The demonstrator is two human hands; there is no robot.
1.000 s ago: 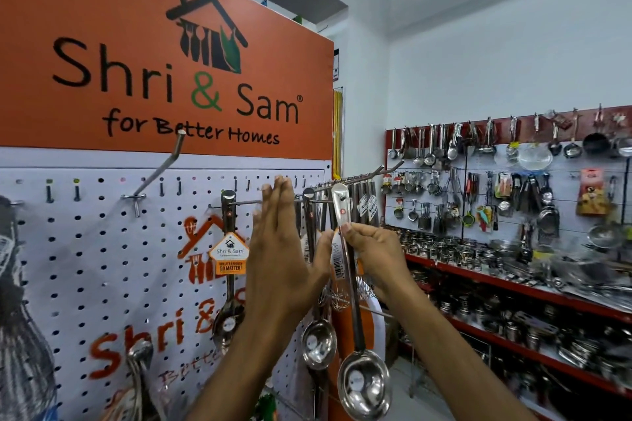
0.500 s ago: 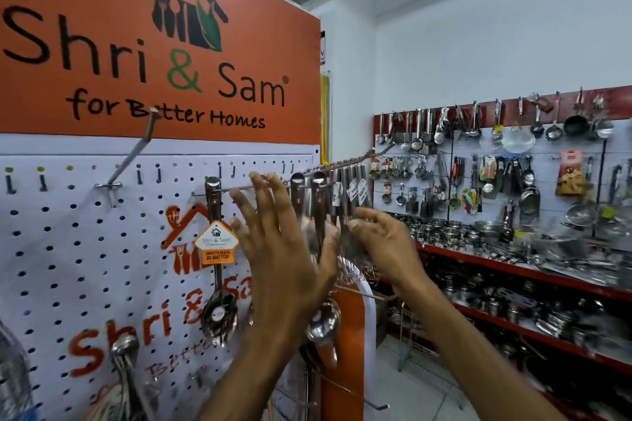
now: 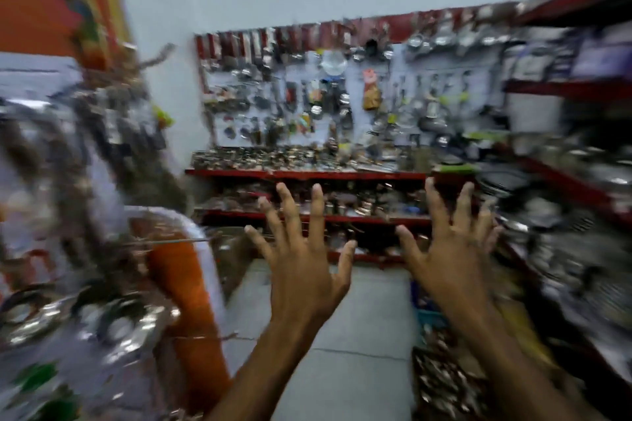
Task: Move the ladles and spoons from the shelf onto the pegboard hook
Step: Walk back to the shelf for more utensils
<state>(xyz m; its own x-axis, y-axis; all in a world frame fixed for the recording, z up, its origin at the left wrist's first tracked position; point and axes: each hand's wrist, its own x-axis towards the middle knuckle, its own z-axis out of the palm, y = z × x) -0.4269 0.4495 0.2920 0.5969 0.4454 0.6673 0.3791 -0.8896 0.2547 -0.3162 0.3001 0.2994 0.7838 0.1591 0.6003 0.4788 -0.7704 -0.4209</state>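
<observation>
Both our hands are up in front of us with nothing in them. Our left hand (image 3: 301, 270) has its fingers spread wide, and so does our right hand (image 3: 455, 260); neither grip holds a spoon or a ladle.

The picture is very smeared, so small things are hard to make out. At the far left we can see blurry shiny ladles (image 3: 113, 321) hanging low by the pegboard (image 3: 30, 85). We cannot tell how well they sit on their hook. Ahead of us the red shelf (image 3: 307, 175) is packed with shiny metal things, and more shelves crowd in on the right.

What could go wrong? We think we might grab the wrong thing, because the shelf is so full and mixed up. Reaching in fast could knock other pieces down with a clatter. The smooth metal handles may slip if our grip is loose. And the full hook could drop a ladle if we bump it.
</observation>
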